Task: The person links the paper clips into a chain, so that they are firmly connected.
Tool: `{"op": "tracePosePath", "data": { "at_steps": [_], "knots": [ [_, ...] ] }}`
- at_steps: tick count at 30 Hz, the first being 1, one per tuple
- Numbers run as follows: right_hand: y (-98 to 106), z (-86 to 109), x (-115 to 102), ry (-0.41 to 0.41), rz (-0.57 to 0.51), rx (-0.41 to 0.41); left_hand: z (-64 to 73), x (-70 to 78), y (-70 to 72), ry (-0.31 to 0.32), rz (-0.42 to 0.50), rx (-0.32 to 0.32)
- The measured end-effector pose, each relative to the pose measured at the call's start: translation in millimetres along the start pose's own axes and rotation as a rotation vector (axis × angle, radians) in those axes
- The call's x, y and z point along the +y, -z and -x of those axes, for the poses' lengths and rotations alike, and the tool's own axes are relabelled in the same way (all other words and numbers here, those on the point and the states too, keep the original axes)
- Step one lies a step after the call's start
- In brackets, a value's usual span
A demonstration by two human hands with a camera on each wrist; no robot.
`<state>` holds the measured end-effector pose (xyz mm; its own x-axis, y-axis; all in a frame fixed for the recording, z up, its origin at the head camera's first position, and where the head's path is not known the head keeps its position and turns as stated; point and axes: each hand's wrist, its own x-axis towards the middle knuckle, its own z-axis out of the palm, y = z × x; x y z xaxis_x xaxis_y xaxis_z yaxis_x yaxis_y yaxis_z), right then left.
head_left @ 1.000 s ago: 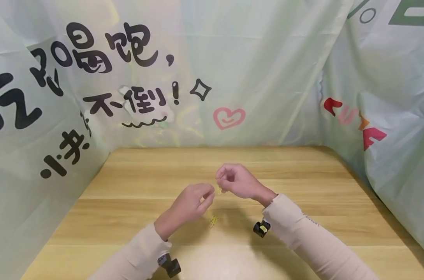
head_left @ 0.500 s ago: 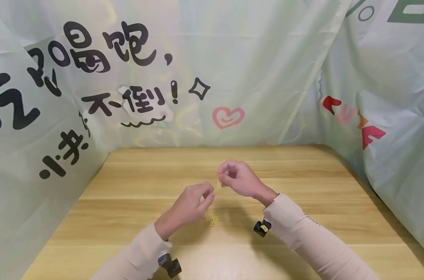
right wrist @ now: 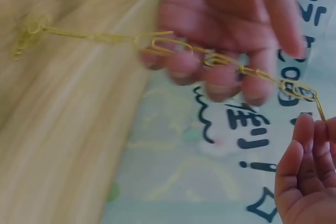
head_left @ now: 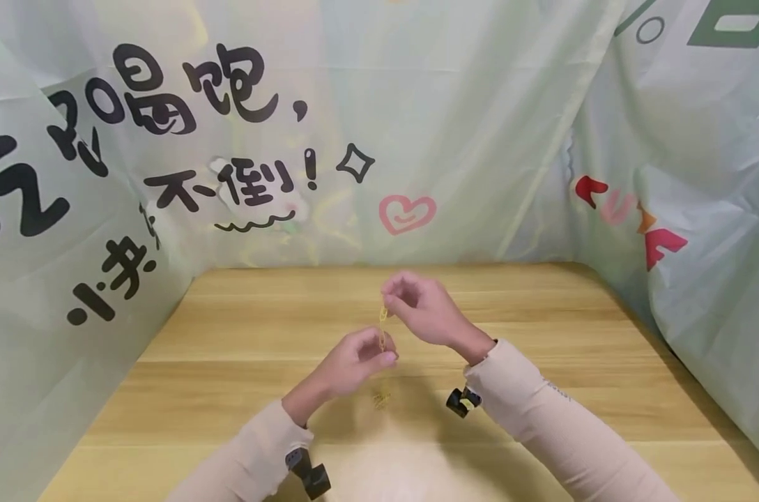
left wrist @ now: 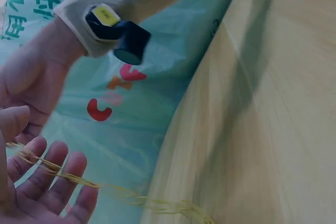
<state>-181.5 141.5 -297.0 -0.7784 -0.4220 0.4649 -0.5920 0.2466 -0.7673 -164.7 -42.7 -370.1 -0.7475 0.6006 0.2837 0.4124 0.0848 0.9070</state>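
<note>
A chain of linked yellow paper clips (head_left: 382, 336) hangs from my right hand (head_left: 426, 312), whose thumb and fingertips pinch its top end. Lower down, my left hand (head_left: 354, 364) is spread beside the chain, thumb apart from the fingers. In the right wrist view the chain (right wrist: 212, 60) runs across the left hand's fingers (right wrist: 220, 90); whether it touches them all I cannot tell. The chain's lower end is a blurred bunch of clips (head_left: 382, 399) below the hands; in the right wrist view this bunch (right wrist: 30, 32) appears over the wood.
A wooden table (head_left: 241, 411) lies under both hands. Printed cloth (head_left: 479, 139) stands around its back and sides. Small black cameras (head_left: 309, 474) are strapped at both wrists.
My right hand has risen and shifted slightly left, drawing the paper-clip chain up. The left hand's fingers have parted from their pinch, and a longer stretch of chain shows between the hands.
</note>
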Motion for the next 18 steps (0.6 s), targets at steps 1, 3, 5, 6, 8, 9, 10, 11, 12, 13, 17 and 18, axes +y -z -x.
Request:
{"op": "tracePosePath", "data": {
  "at_steps": [1,3,5,6,8,9,10,11,12,13,17,18],
  "knots": [
    [0,-1.0,-3,0.002,-0.004,0.003,0.7,-2.1,-0.5,0.017,0.023,-0.007],
    [1,-3.7,-8,0.007,-0.011,0.011,2.1,-5.4,-1.4,0.055,0.052,-0.011],
    [6,-8.4,-16,0.007,-0.023,0.015,0.6,-7.4,-1.3,0.084,0.056,-0.008],
    [8,-10.4,-20,0.008,-0.024,0.014,0.2,-8.8,-1.4,0.096,0.058,-0.009],
    [12,-14.3,-27,0.001,-0.023,0.012,0.5,-10.9,-1.6,0.110,0.062,-0.009],
    [15,-16.2,-31,-0.001,-0.027,0.014,0.4,-12.1,-1.8,0.113,0.060,-0.010],
    [17,-18.1,-34,-0.003,-0.031,0.017,0.5,-13.3,-2.1,0.113,0.052,-0.008],
    [19,-20.1,-36,-0.003,-0.030,0.023,0.4,-14.5,-2.4,0.109,0.051,-0.009],
    [20,-22.1,-39,0.000,-0.035,0.032,0.3,-15.3,-2.8,0.109,0.046,-0.007],
    [22,-24.1,-42,0.001,-0.038,0.043,0.3,-15.6,-3.1,0.107,0.038,-0.006],
    [29,-31.4,-52,0.013,-0.054,0.094,0.6,-15.8,-4.2,0.122,0.017,-0.022],
    [31,-32.8,-55,0.019,-0.062,0.105,1.2,-15.2,-4.3,0.127,0.009,-0.030]
  ]
}}
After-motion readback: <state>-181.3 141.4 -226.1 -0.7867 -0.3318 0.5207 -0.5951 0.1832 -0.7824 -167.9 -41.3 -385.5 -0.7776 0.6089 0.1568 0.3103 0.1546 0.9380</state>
